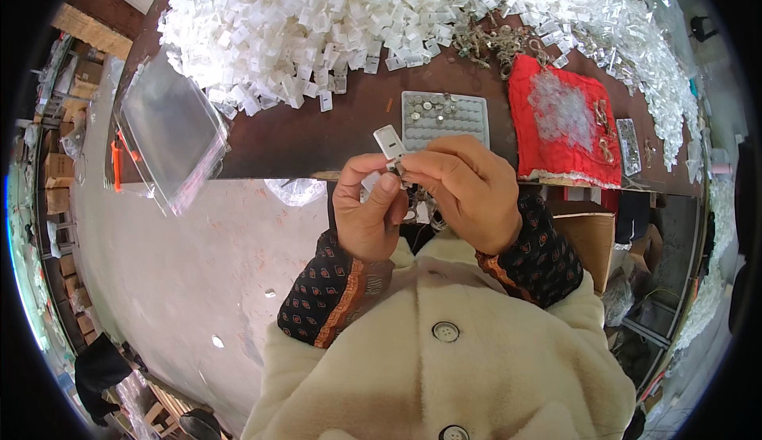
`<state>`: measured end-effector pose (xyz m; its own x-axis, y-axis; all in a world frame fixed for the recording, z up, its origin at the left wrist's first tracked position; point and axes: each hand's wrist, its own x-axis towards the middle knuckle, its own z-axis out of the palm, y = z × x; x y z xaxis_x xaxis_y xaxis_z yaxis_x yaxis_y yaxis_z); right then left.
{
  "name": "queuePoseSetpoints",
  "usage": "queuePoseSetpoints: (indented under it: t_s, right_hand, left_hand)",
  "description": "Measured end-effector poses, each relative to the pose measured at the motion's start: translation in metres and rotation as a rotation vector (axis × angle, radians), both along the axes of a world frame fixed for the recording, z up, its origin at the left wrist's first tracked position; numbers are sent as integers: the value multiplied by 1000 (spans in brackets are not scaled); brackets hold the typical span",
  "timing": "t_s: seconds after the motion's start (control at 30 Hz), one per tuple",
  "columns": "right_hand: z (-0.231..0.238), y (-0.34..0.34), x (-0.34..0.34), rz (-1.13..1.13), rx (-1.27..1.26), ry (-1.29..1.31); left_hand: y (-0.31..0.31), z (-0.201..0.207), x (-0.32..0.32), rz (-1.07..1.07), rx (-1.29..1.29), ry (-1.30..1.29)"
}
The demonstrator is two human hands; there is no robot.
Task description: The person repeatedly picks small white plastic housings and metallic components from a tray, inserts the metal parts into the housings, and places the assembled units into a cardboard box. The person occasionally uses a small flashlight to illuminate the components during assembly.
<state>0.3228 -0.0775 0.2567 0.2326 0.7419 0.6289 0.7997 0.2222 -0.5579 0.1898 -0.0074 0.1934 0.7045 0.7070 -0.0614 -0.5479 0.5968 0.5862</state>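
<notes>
A small white rectangular plastic case (389, 142) with a dark slot sticks up between my hands, just past the table's near edge. My left hand (367, 211) is closed, its thumb and fingers pinching the lower end of the case. Against that same end press the fingertips of my right hand (475, 190), also closed; whatever small part they hold is hidden, though something shiny and dark shows there. Just beyond the hands lies a pale tray (464, 131) with round pockets, several silver button cells (429, 108) in its far part.
A large heap of white plastic cases (302, 27) covers the table's far side. Tangled cords (500, 43) lie by a red cloth (528, 130) bearing small clear pieces (559, 111). Clear plastic bags (171, 115) and an orange tool (117, 162) are at left. A cardboard box (583, 238) stands below right.
</notes>
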Motion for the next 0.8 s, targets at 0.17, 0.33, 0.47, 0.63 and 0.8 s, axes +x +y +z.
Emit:
queuePoseSetpoints:
  t_s: [0.17, 0.33, 0.47, 0.63, 0.8]
  right_hand:
    - [-5, -4, -2, 28, -58, -15]
    - [-2, -2, -5, 32, -75, 75]
    - [-2, 1, -7, -22, 19, 144]
    - [-12, 9, -5, 21, 112, 64]
    - [-26, 8, -1, 40, 141, -153]
  left_hand:
    - [0, -2, -2, 59, 35, 43]
    - [2, 0, -2, 67, 49, 61]
    - [2, 2, -4, 5, 32, 69]
    - [-1, 0, -6, -28, -17, 52]
    - [0, -10, -3, -38, -89, 51]
